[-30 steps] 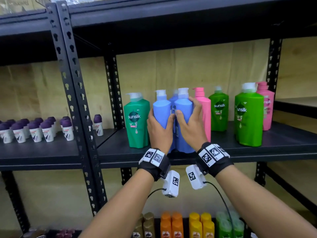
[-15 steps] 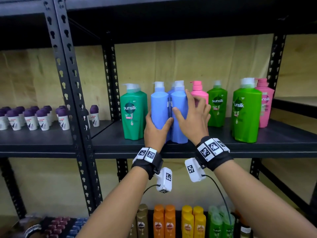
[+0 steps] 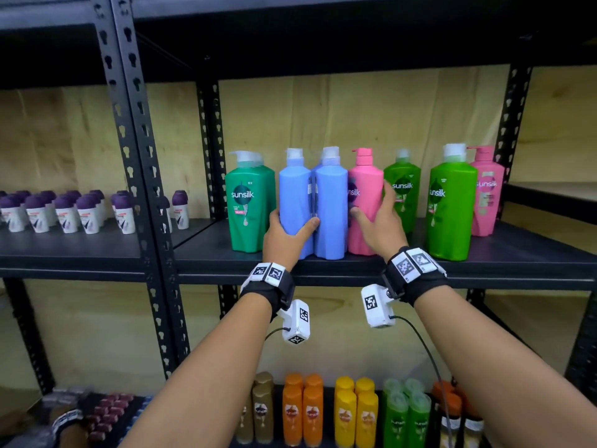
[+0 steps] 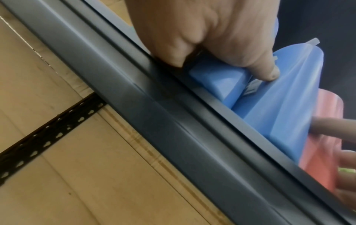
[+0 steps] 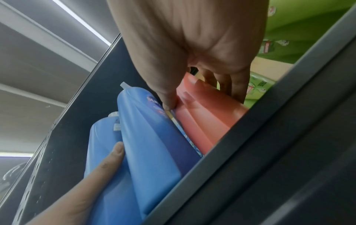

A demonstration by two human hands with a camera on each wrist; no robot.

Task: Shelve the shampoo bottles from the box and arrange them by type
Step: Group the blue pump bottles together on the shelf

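Two blue shampoo bottles stand side by side on the middle shelf [image 3: 371,265]. My left hand [image 3: 287,232] grips the left blue bottle [image 3: 294,192] low down, thumb across its front. The right blue bottle [image 3: 331,202] touches it. My right hand [image 3: 376,218] holds the pink bottle [image 3: 365,179] just right of the blue pair, thumb on its front, fingers round its right side. In the right wrist view the thumb sits between the blue bottle [image 5: 150,129] and the pink bottle [image 5: 202,115]. The left wrist view shows my left hand [image 4: 212,38] on the blue bottle [image 4: 229,86].
A teal bottle [image 3: 250,202] stands left of the blue pair. Two green bottles [image 3: 452,205] and another pink one [image 3: 486,195] stand to the right. Small purple-capped bottles [image 3: 64,211] fill the left bay behind the black upright [image 3: 139,156]. Gold, orange, yellow and green bottles [image 3: 311,412] line the lower shelf.
My right hand left the right blue bottle and moved right onto the pink bottle. My left hand stays on the left blue bottle.
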